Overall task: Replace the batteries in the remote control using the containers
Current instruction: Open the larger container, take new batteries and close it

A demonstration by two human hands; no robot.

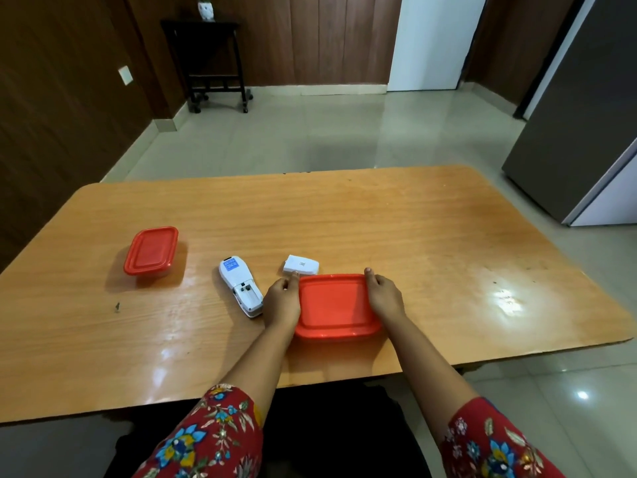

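Observation:
A container with a red lid (336, 307) stands near the front of the wooden table (413, 236). My left hand (281, 300) grips its left side and my right hand (384, 296) grips its right side, thumbs at the far corners. The white remote (240, 286) lies face down just left of my left hand, its battery compartment uncovered. The white battery cover (301, 264) lies behind the container. A second container with a red lid (151, 250) stands closed at the left. No batteries are visible.
A grey refrigerator (586, 125) stands to the right of the table. A dark side table (210, 63) stands against the far wooden wall. Tiled floor lies beyond the table's far edge.

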